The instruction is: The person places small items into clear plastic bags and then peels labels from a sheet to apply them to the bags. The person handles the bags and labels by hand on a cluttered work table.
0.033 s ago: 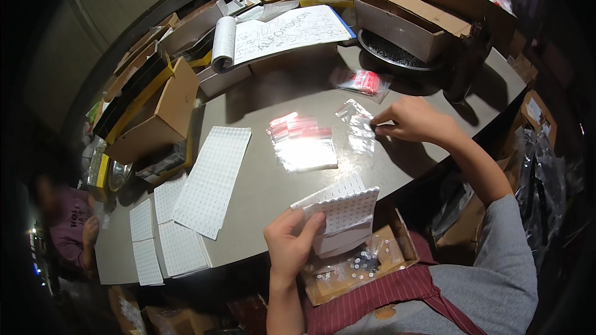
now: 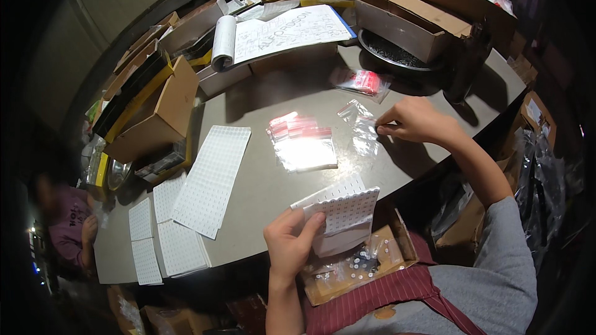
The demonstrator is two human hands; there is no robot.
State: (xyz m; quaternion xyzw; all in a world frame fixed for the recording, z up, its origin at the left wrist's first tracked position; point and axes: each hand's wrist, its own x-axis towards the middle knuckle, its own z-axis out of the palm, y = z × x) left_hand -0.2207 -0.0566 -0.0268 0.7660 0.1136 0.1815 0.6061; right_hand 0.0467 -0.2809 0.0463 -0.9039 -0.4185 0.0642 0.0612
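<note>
My left hand [image 2: 288, 242] is closed round a stack of white sheets [image 2: 347, 211] printed with rows of small marks, the thumb lying on top. It holds the stack at the table's near edge, over a cardboard box. My right hand [image 2: 413, 119] is further off on the right, its thumb and forefinger pinched at the edge of some small clear zip bags [image 2: 364, 133] that overlap on the table. Left of those lies a pile of clear bags with red tops [image 2: 304, 149], washed out by glare. Beyond my right hand rests another red and clear bag packet [image 2: 360, 82].
More printed sheets [image 2: 212, 180] lie on the left of the table. An open notepad [image 2: 285, 31] leans on boxes at the back. Cardboard boxes [image 2: 164, 108] crowd the left and rear. The near box [image 2: 406, 236] holds small round pieces. Another person [image 2: 68, 223] is far left.
My right hand has shifted slightly to the right, and the small clear bags have slid along with it. The left hand keeps its place, while the lower sheets of its stack sit a little differently.
</note>
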